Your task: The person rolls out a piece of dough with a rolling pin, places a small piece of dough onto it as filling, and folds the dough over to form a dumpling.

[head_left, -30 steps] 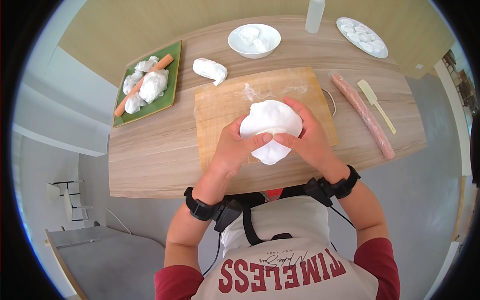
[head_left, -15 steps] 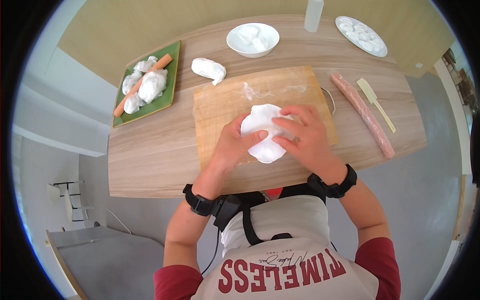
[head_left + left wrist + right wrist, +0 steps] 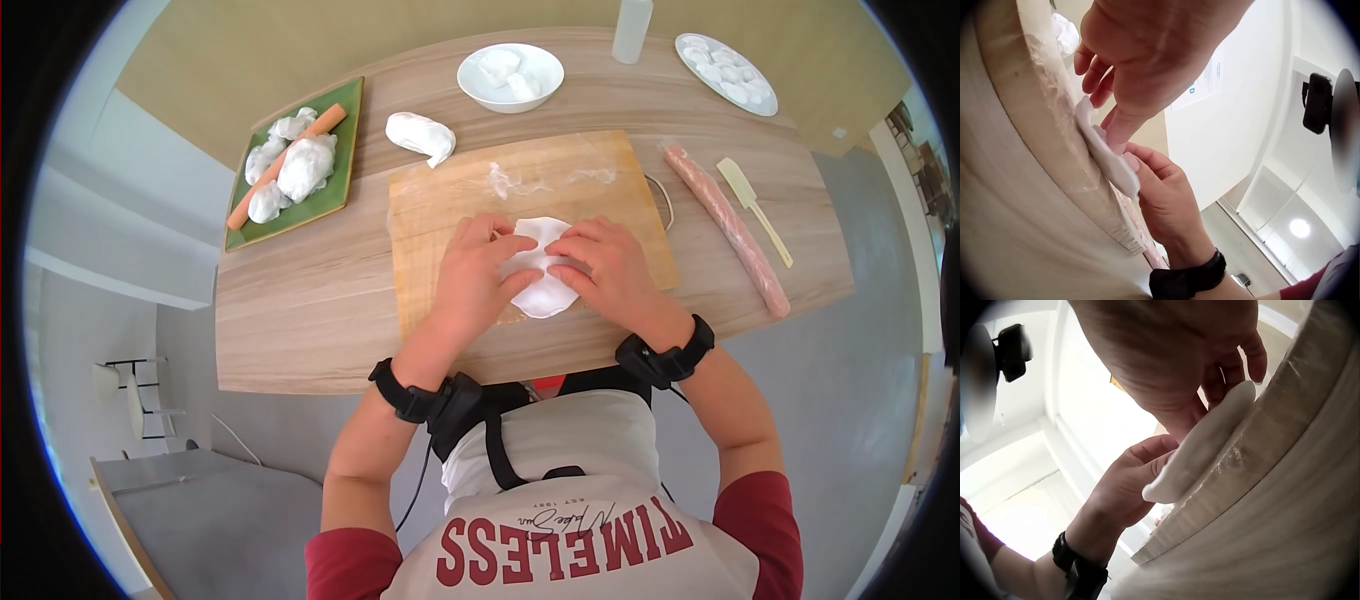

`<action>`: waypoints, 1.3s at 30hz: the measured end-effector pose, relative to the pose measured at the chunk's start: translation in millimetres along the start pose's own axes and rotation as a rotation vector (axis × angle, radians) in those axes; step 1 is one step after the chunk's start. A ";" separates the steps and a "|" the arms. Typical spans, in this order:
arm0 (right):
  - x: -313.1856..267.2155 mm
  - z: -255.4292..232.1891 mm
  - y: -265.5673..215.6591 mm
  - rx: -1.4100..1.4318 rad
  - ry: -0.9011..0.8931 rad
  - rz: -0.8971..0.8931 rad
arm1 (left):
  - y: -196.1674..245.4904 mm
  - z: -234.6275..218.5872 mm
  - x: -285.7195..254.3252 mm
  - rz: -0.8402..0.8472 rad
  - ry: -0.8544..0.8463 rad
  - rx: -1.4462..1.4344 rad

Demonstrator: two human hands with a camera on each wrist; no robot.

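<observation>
A thin, soft white round sheet lies at the near part of the wooden board, between both hands. My left hand pinches its left side, thumb and fingers curled over it. From the right, my right hand pinches it near the middle, the two thumbs close together. In the left wrist view the white sheet is seen edge-on just over the board, its edge slightly wavy. The right wrist view shows the sheet tilted, with fingertips behind it; what they touch there is hidden.
A green tray with wrapped white lumps and an orange roller stands left. Behind the board are a wrapped white roll, a white bowl and a bottle. Rightward lie a pink wrapped roll, a spatula and a plate.
The right hand let go of the sheet's right edge and moved to its middle. The left fingers came over the top side. The sheet is lower, nearer the board, and looks narrower.
</observation>
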State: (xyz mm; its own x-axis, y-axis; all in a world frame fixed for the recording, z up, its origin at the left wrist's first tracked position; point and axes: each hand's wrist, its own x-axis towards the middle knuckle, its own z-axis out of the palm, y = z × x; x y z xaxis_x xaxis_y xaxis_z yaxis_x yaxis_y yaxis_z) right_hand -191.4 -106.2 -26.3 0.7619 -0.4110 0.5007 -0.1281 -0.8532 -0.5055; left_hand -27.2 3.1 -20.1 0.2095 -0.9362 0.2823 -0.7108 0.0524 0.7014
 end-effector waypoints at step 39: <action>2.6 -17.1 14.5 0.018 -0.148 -0.063 | -16.6 -6.3 2.1 0.351 0.074 0.237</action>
State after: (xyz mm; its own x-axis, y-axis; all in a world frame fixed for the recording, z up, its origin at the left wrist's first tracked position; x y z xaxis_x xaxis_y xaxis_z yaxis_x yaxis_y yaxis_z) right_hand -202.2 -125.1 -20.3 0.8534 -0.3042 0.4232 -0.0673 -0.8694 -0.4894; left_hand -10.8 2.5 -27.0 -0.0309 -0.8480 0.5291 -0.8802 0.2739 0.3876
